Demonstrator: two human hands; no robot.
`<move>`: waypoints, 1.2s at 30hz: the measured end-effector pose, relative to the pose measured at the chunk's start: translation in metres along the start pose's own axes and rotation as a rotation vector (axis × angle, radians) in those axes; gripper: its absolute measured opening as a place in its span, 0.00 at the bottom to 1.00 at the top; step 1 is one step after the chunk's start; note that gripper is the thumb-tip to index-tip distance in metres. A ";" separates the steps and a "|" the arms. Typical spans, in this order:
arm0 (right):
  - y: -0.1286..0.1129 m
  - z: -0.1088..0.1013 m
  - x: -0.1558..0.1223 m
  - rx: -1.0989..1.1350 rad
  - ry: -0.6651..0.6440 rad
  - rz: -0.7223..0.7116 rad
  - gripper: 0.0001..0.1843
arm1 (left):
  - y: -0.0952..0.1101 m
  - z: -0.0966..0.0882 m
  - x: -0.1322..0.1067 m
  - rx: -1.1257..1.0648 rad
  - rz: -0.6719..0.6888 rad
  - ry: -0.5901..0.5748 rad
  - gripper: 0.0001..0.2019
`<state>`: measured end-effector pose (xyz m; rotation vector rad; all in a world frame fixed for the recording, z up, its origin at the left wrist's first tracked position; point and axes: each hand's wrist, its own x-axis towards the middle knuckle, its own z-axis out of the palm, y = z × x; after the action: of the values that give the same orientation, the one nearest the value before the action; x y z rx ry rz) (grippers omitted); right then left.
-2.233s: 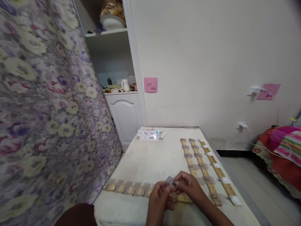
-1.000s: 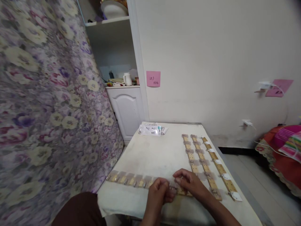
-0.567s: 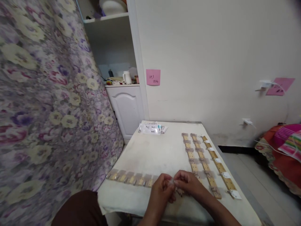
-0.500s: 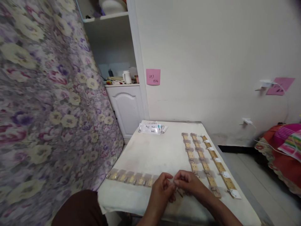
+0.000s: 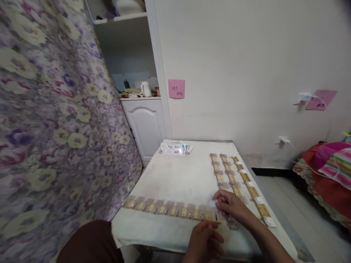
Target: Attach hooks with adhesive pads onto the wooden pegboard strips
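Note:
A yellowish strip with small holes (image 5: 196,212) lies along the table's near side, with clear plastic pieces and small metal parts spaced along it. My left hand (image 5: 205,239) is just below its right end, fingers loosely curled and apart, with nothing visible in them. I cannot tell whether a fingertip touches the strip. My right hand (image 5: 231,207) is above and right of that end, its thumb and fingers pinched on a small clear plastic piece (image 5: 212,204), blurred. Under the right wrist lies another clear plastic piece (image 5: 232,223).
Two similar strips (image 5: 217,168) (image 5: 228,168) run away from me on the right. Beside them another strip (image 5: 251,190) carries white tags. Plastic packets (image 5: 172,148) lie at the table's back left. A flowered curtain (image 5: 68,128) hangs left; a wall stands behind.
My hands were together over the strip's right end and are now apart. The left has moved down toward me, the right slightly up and right. The strip's right end now shows.

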<state>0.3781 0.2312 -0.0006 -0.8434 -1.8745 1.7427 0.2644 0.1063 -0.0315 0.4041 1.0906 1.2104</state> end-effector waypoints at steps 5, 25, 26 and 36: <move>0.008 -0.004 -0.002 -0.153 -0.004 -0.035 0.06 | -0.023 0.007 0.009 -0.099 -0.072 -0.030 0.19; 0.027 -0.005 0.011 -0.573 0.151 -0.039 0.05 | -0.032 0.010 0.029 -0.120 -0.028 0.305 0.12; 0.028 -0.005 0.012 -0.582 0.156 -0.040 0.05 | -0.031 0.011 0.029 -0.107 -0.031 0.315 0.11; 0.039 -0.005 0.017 -0.699 0.164 0.020 0.09 | -0.028 0.017 0.033 -0.044 -0.056 0.388 0.07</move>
<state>0.3742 0.2471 -0.0399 -1.2027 -2.3828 0.9648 0.2924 0.1303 -0.0596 0.1038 1.3929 1.2913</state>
